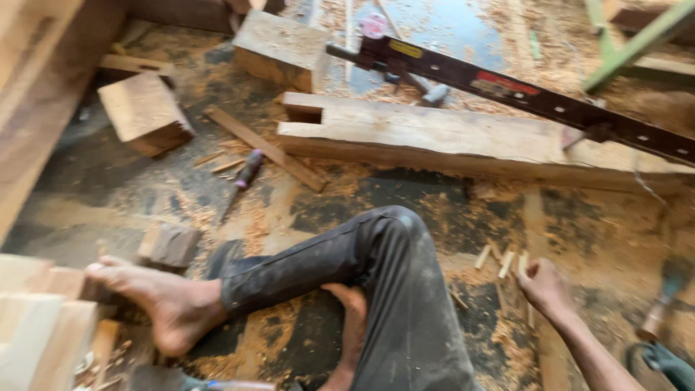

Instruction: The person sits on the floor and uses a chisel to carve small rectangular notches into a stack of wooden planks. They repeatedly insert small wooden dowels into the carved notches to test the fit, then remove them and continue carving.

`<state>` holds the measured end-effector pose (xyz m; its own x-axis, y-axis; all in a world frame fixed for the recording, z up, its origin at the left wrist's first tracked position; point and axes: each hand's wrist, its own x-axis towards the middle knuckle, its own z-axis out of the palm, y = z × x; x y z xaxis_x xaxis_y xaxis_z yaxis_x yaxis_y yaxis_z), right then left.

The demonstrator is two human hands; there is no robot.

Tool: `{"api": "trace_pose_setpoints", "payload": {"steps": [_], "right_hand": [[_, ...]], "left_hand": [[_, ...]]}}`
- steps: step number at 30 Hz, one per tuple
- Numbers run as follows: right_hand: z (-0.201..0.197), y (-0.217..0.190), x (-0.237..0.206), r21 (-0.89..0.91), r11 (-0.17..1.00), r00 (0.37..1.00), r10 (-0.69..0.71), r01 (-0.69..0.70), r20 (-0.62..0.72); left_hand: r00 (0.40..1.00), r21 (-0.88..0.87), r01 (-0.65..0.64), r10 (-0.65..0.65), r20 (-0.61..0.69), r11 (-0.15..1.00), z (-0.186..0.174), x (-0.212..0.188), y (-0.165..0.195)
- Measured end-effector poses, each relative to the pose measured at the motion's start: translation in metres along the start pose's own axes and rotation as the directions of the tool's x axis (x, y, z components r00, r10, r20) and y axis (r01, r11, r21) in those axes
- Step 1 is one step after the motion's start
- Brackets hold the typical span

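My right hand (543,288) reaches down to the sawdust-covered floor at the lower right, fingers curled shut around a thin wooden peg (523,264). Two more short pegs (494,259) lie loose just left of it. My left hand is out of view. My bent leg in dark trousers (376,275) fills the lower middle, and my bare foot (156,297) rests by pale stacked boards (36,326).
A long notched beam (470,141) lies across the floor, with a black metal bar clamp (521,90) slanting above it. Wooden blocks (145,112) (282,47) (170,246), a thin slat (264,148) and a red-handled tool (246,170) are scattered left. A power tool (666,355) sits lower right.
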<state>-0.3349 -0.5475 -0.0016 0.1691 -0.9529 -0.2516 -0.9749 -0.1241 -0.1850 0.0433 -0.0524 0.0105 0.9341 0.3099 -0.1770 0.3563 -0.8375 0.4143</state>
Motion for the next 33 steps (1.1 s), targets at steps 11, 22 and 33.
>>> {"api": "trace_pose_setpoints", "payload": {"steps": [11,22,33], "right_hand": [[0.071,-0.369,-0.174,0.708,0.044,0.198,-0.970,0.705,-0.138],[0.091,-0.573,-0.394,0.719,-0.630,-0.443,-0.756,0.293,-0.481],[0.030,-0.574,-0.467,0.971,-0.230,-0.294,-0.934,0.068,-0.201]], "left_hand": [[0.986,-0.030,0.149,-0.146,0.083,0.988,-0.027,-0.003,-0.068],[0.970,-0.422,-0.039,-0.067,-0.234,0.906,-0.069,0.002,-0.072],[0.670,-0.002,-0.739,0.734,-0.111,0.674,-0.075,0.120,-0.104]]}}
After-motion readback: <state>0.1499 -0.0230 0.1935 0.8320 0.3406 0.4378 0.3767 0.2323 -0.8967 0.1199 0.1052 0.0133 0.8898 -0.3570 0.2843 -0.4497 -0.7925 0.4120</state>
